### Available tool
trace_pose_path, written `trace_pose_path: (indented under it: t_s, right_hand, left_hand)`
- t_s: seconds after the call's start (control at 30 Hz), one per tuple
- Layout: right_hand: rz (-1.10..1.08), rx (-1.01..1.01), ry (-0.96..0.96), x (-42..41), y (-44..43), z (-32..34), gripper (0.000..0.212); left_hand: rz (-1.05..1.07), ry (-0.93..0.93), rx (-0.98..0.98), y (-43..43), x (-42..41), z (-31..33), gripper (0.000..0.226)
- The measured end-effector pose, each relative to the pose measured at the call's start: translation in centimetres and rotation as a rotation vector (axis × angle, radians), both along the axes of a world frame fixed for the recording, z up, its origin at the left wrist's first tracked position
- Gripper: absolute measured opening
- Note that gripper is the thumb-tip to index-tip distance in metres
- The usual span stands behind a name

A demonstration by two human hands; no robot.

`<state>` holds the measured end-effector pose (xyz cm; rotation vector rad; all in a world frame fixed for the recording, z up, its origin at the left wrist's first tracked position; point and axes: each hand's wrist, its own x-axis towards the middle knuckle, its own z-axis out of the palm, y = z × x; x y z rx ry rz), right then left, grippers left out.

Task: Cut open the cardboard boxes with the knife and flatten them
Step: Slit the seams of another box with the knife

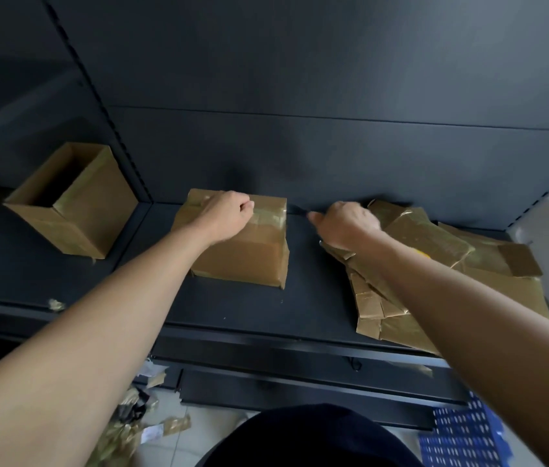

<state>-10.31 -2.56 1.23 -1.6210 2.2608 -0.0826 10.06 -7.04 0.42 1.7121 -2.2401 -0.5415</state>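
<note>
Cardboard box (242,261), taped shut, beneath curled left hand (229,214); right hand (347,224) grip unclear; open box (97,210) alongside.

2 bxs (242,257) (97,210), 1 flat pile (488,291), 2 hands (227,215) (347,225).

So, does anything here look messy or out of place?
Yes: torn tape scraps litter the floor lower left, one scrap sits on the shelf near its front edge, and the flattened boxes lie askew, overhanging it.

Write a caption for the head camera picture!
Left hand holds a taped box on the shelf; right hand points the knife at it, beside flattened boxes.
</note>
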Motion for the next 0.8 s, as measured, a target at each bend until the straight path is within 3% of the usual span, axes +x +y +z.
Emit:
trace_pose_path:
  t_s: [0.17,0.3,0.47,0.6,0.73,0.8]
  right_hand:
    - [-0.086,0.060,-0.048,-4.6,-0.3,0.0,0.060]
    - [-0.061,-0.028,-0.330,-1.9,-1.7,0.6,0.069]
    - [-0.045,0.045,-0.691,0.7,-2.6,0.0,0.058]
    - [-0.153,0.157,-0.805,2.0,-2.8,-0.5,0.032]
    - [-0.189,0.199,-0.817,3.0,-2.8,0.0,0.015]
    - [-0.177,0.232,-0.832,3.7,-2.6,0.0,0.016]
  left_hand:
    - [-0.077,0.013,-0.026,0.0,-0.2,-0.2,0.039]
    - [-0.325,-0.087,-0.066,-0.5,-1.4,-0.4,0.030]
    - [-0.461,0.007,-0.165,-0.5,-1.4,-0.1,0.020]
    - [-0.338,0.101,-0.121,-0.4,-0.3,-0.5,0.013]
    - [0.009,0.463,-0.096,-0.9,-0.4,0.3,0.031]
    - [0.198,0.498,-0.043,-1.6,-0.6,1.4,0.033]
